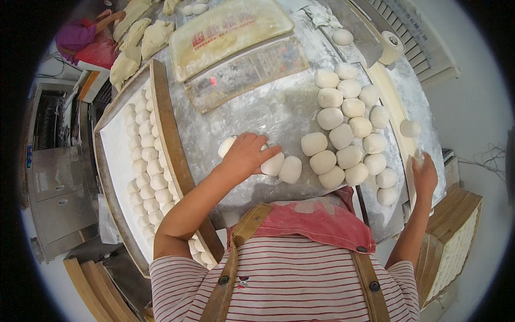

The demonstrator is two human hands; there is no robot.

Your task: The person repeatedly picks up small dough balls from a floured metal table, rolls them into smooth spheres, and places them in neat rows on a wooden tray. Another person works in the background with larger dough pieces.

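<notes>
My left hand (247,155) is curled over a short row of smooth white dough pieces on the floured metal worktop (241,104). One dough piece (228,145) shows beyond its fingers. Another dough piece (272,164) lies against the thumb, and a third dough piece (290,170) touches that one. A bit of white dough is visible between thumb and fingers. At the right edge of the worktop, my right hand (425,177) is beside a pale conveyor belt (392,92). Something whitish and blurred is at its fingertips; a single dough piece (410,128) sits just beyond.
Several dough pieces (349,122) cluster right of centre. At left, a wooden tray (169,133) holds rows of dough pieces. A floury plastic-covered box (233,36) stands at the back, near large dough slabs (157,38). Another person (90,38) works far left. Stacked trays (450,241) stand right.
</notes>
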